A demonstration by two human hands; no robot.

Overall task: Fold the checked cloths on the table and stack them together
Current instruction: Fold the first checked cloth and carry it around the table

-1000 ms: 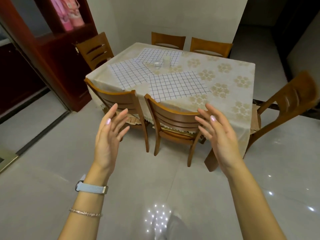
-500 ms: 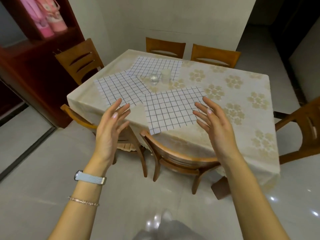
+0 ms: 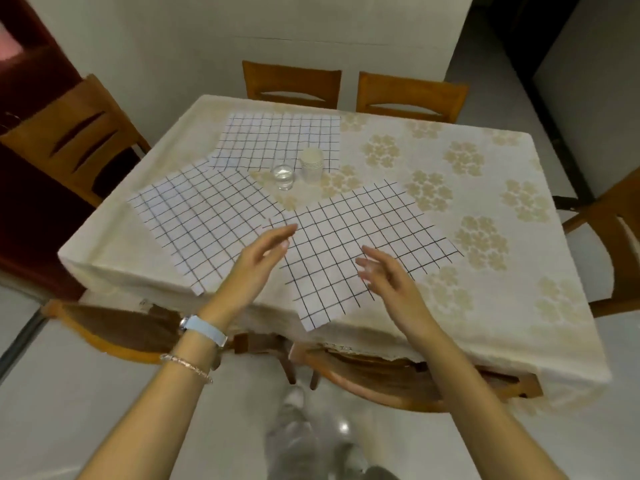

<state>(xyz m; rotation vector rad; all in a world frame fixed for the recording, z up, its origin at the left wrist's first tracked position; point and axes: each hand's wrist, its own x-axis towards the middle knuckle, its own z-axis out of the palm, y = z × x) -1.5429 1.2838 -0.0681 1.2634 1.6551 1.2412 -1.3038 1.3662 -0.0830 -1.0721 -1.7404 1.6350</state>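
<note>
Three white checked cloths lie flat on the table [image 3: 485, 323]. The near cloth [image 3: 367, 230] lies in front of me, one corner hanging over the table's front edge. A second cloth [image 3: 204, 216] lies to its left, and a third cloth [image 3: 277, 140] lies farther back. My left hand [image 3: 258, 263] hovers open over the gap between the near and left cloths, fingers stretched forward. My right hand [image 3: 388, 282] hovers open above the near cloth's front part. Neither hand holds anything.
A clear glass [image 3: 283, 175] and a stack of paper cups [image 3: 311, 164] stand between the cloths. Wooden chairs are tucked under the front edge [image 3: 381, 379], with others at the back [image 3: 294, 83], left [image 3: 72, 133] and right [image 3: 609, 216]. A dark cabinet [image 3: 31, 84] stands at left.
I have walked up to the table. Both hands have moved forward, from in front of the chairs to above the near cloth. They stay open.
</note>
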